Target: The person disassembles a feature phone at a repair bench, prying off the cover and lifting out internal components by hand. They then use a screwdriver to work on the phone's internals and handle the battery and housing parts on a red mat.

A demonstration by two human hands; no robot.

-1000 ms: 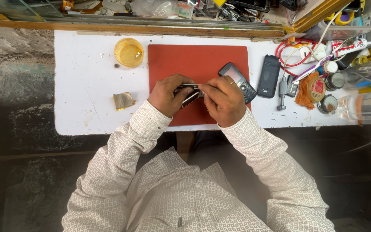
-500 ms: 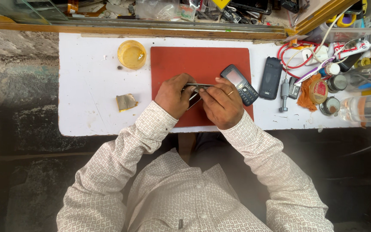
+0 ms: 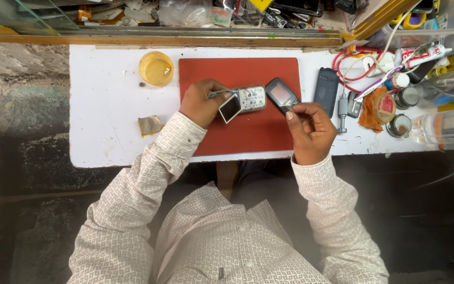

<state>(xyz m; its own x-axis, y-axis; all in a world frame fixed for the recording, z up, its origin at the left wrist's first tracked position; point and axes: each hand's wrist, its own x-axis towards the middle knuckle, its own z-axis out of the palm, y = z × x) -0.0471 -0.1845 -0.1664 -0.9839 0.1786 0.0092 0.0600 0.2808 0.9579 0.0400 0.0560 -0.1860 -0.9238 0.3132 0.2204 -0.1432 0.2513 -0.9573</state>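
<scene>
Head view: left hand (image 3: 202, 103) is gripping tweezers (image 3: 222, 93) in a closed pinch, their tips meeting a small square screen piece (image 3: 230, 109) that is hanging off a silver keypad phone board (image 3: 250, 98). The board is lying on the red mat (image 3: 248, 137), near its upper middle. Right hand (image 3: 309, 131) is hovering at the mat's right edge, fingers curled with thumb and forefinger pinched together; cannot tell whether anything is between them. A dark phone (image 3: 282, 94) is lying just beside the board. A yellow dish (image 3: 156, 68) is sitting on the white table (image 3: 106, 131).
</scene>
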